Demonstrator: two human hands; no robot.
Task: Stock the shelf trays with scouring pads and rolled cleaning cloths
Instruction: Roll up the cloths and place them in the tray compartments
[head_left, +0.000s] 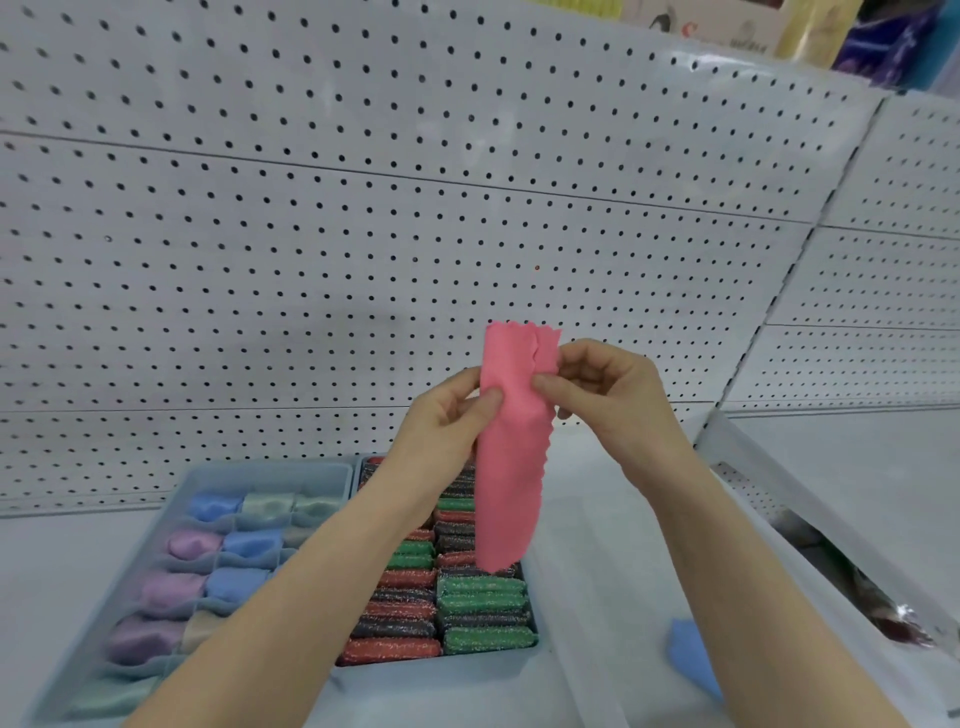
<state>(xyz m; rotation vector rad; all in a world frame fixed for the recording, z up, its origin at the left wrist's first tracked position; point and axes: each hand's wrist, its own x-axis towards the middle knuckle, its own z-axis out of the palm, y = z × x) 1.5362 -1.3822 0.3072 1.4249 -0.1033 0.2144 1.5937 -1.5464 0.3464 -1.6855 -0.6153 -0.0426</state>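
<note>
- 1 pink cloth (511, 457), thin fabric with zigzag-cut edges, at frame centre. It is held up in the air in front of the white pegboard wall (363, 234).
- The pink cloth is folded lengthwise into a long narrow strip, not rolled. It hangs vertical, with its top edge sticking up above the fingers and its lower end dangling in front of the right tray.
- 2 hands: the left hand (452, 410) pinches the cloth's left edge with thumb and fingers. The right hand (608, 384) pinches the right edge slightly higher, fingers curled.
- 2 pale blue plastic trays sit side by side on the white shelf (597, 571), lower left of the frame.
- The divided tray (270, 470) on the left holds satin-looking rolled cloths (249, 543) in blue, purple and pale green, roughly a dozen. Some are hidden by the forearm.
- The second tray (441, 670) holds glittery scouring pads (483, 597) in red, green and dark, packed in 2 columns. The exact count can't be told.
- 1 loose blue cloth (691, 660) lies on the shelf at lower right, partly behind the right forearm.
</note>
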